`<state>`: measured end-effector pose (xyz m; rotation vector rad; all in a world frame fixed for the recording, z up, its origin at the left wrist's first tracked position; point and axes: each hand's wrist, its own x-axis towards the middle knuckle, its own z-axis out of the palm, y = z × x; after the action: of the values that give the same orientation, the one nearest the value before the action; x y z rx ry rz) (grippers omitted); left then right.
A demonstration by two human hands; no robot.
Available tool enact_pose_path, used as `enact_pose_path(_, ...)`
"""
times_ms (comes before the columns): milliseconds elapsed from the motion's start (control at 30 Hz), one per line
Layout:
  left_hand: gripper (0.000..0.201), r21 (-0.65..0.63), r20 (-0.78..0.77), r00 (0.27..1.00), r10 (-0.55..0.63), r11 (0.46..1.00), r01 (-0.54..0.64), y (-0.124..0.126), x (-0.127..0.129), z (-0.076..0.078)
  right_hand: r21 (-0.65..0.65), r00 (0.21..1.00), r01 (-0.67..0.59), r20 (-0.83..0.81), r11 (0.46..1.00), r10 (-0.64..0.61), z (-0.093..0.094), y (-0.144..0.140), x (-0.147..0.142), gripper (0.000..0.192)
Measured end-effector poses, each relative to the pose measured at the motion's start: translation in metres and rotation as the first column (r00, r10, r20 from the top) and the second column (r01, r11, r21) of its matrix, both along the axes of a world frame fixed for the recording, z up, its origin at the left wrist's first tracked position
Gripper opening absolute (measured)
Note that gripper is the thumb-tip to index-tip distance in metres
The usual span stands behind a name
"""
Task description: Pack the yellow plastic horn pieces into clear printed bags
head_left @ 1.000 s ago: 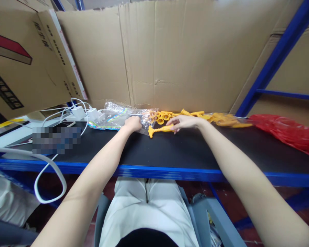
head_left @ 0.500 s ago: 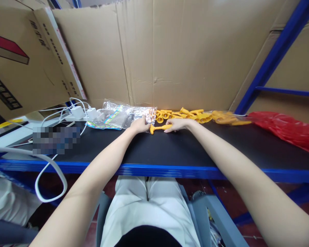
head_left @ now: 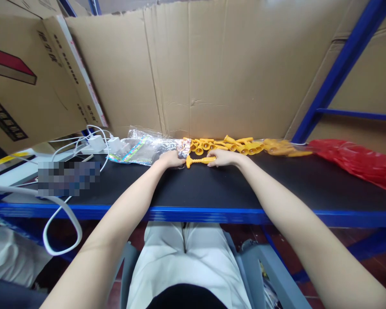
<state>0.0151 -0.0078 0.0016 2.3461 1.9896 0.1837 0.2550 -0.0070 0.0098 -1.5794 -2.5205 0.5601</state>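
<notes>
Left hand (head_left: 171,159) sits palm down on the near right edge of the clear plastic bags (head_left: 148,148), fingers curled onto the film, pinching or just pressing it, can't tell which. Its fingertips are just left of the flared end of a single yellow plastic piece (head_left: 197,161) lying flat on the black shelf top (head_left: 212,189), long axis left to right. Right hand (head_left: 221,157) is on the other end of that piece, fingers closed lightly over its right tip, so it lies between the two hands.

Far left: tilted cardboard box (head_left: 28,81) with printed markings. In front of it white chargers (head_left: 104,142) and a tangle of white cables (head_left: 61,214), one loop hanging off the near shelf edge. Bags have a coloured striped strip along one side and lie just right of the chargers.

Behind the hands, against the cardboard back wall (head_left: 212,68): loose heap of the same yellow pieces (head_left: 225,146), running right into a bagged bunch of yellow pieces (head_left: 281,148). Far right: crumpled red plastic bag (head_left: 357,161) on the shelf, beside the blue rack upright (head_left: 341,68).
</notes>
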Motion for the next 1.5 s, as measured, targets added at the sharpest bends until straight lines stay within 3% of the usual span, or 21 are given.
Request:
enact_pose_path(100,0.048,0.014,-0.040,0.999,-0.001,1.000,0.002,-0.002,0.003,-0.001,-0.068,0.997,-0.058,-0.062,0.996,0.054,0.004,-0.001,0.001,0.031)
enact_pose_path(200,0.055,0.026,-0.061,0.998,-0.017,0.999,0.018,-0.003,0.004,-0.001,-0.094,0.992,-0.073,-0.106,0.993,0.063,0.005,-0.002,0.002,0.028)
enact_pose_path(400,0.070,-0.018,-0.111,0.994,-0.004,1.000,0.002,-0.002,0.003,0.000,-0.019,1.000,0.006,0.030,1.000,-0.005,0.007,-0.003,0.004,0.022)
enact_pose_path(533,0.052,-0.013,-0.107,0.994,-0.015,1.000,0.014,-0.003,0.005,0.001,0.022,0.998,0.035,0.056,0.999,-0.037,0.008,-0.003,0.005,0.021)
enact_pose_path(733,0.033,0.024,-0.026,0.995,-0.095,0.995,0.096,0.000,0.006,-0.003,-0.005,0.997,-0.073,-0.018,0.997,0.073,0.007,-0.002,0.002,0.020)
enact_pose_path(933,0.030,-0.004,0.073,0.982,-0.175,0.985,0.175,0.008,0.000,-0.005,0.002,0.998,-0.062,-0.015,0.998,0.062,0.007,-0.003,0.002,0.018)
enact_pose_path(1067,0.027,0.013,0.027,0.986,-0.167,0.986,0.166,0.009,-0.004,-0.004,0.035,1.000,-0.019,-0.016,0.999,0.020,0.009,-0.005,0.002,0.017)
enact_pose_path(1333,0.051,0.081,0.006,0.996,-0.087,0.993,0.086,0.010,-0.012,-0.005,0.114,0.983,0.085,-0.173,0.990,-0.065,0.019,-0.008,0.006,0.025)
enact_pose_path(1500,0.051,0.012,-0.019,0.998,-0.068,0.998,0.068,0.015,-0.015,-0.006,0.105,0.983,0.032,-0.185,0.994,-0.012,0.017,-0.012,-0.001,0.026)
